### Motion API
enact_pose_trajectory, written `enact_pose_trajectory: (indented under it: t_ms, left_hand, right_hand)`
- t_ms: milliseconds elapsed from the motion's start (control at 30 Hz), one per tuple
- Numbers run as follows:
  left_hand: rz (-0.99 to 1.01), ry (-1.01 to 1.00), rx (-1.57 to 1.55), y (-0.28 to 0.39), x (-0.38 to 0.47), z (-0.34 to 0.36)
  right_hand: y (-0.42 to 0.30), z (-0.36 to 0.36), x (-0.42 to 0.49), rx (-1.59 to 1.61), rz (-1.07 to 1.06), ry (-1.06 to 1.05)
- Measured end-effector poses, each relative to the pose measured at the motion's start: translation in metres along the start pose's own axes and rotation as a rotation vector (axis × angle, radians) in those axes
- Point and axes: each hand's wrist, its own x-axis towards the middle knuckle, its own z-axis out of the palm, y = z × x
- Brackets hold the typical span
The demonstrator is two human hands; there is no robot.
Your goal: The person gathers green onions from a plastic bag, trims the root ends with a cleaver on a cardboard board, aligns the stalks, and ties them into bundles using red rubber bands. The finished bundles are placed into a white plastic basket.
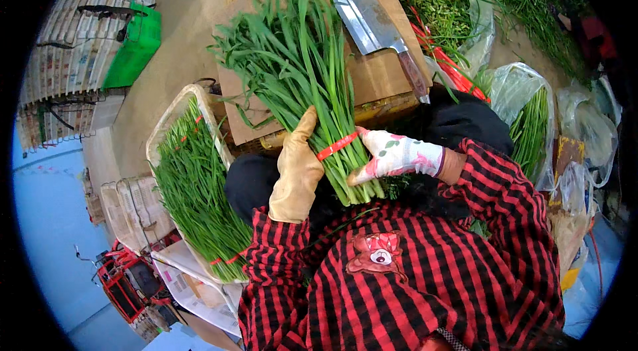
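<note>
A bunch of garlic chives lies slanted over my lap and a cardboard sheet, leaves away from me and cut stems towards me. Red tape circles its lower stems. My left hand, in a tan rubber glove, holds the bunch from the left, thumb along the leaves. My right hand, in a white flowered glove with pink fingertips, grips the stems on the right beside the tape. Both palms' undersides are hidden. To the right of the leaves, a cleaver with a wooden handle rests on the cardboard.
At my left stands a white crate packed with taped chive bunches. Stacked crates and a green crate are farther left. On the right are plastic bags of greens, red tape strips and loose chives.
</note>
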Motion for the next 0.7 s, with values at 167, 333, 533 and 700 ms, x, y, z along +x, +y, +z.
enact_pose_trajectory:
  t_ms: [167, 333, 533, 700]
  left_hand:
    - [0.051, 0.076, 0.073, -0.001, 0.001, 0.003]
    - [0.168, -0.237, 0.167, 0.000, -0.028, -0.002]
    - [-0.012, -0.269, 0.204, -0.039, -0.074, -0.011]
    - [-0.012, -0.283, 0.245, -0.049, -0.055, -0.011]
  right_hand:
    - [-0.004, -0.005, 0.003, -0.110, 0.014, -0.005]
    - [0.002, -0.008, 0.001, 0.437, -0.051, -0.096]
    - [0.005, 0.000, 0.006, 0.266, 0.031, 0.011]
    - [0.004, 0.007, 0.005, 0.397, 0.028, 0.068]
